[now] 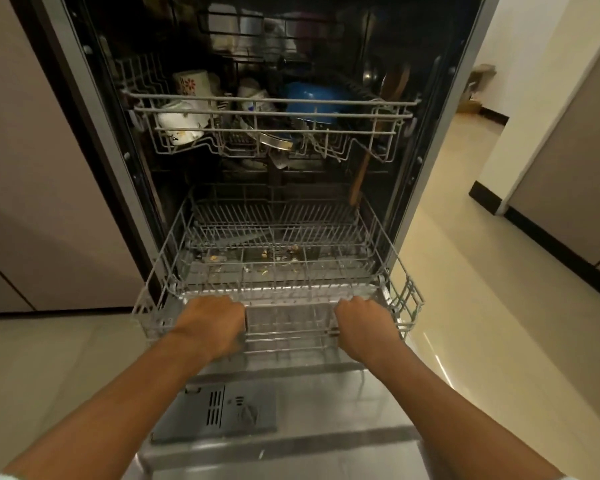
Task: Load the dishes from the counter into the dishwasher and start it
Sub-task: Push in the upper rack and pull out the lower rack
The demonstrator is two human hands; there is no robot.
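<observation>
The dishwasher stands open with its door [326, 403] folded down flat in front of me. Its grey wire lower rack [278, 261] sits partly out over the door and holds no dishes, only food scraps beneath it. My left hand [212, 323] grips the rack's front rail left of centre. My right hand [364, 327] grips the same rail to the right. The upper rack [271, 112] holds white floral cups [181, 119], a blue bowl [312, 98], a metal lid and a wooden utensil [361, 174] that hangs down through the wires.
A detergent dispenser [215, 414] is set into the door's inner face. Beige cabinet fronts [32, 168] flank the left side. Glossy tiled floor [499, 306] runs to the right, bounded by a wall with a dark skirting [548, 237].
</observation>
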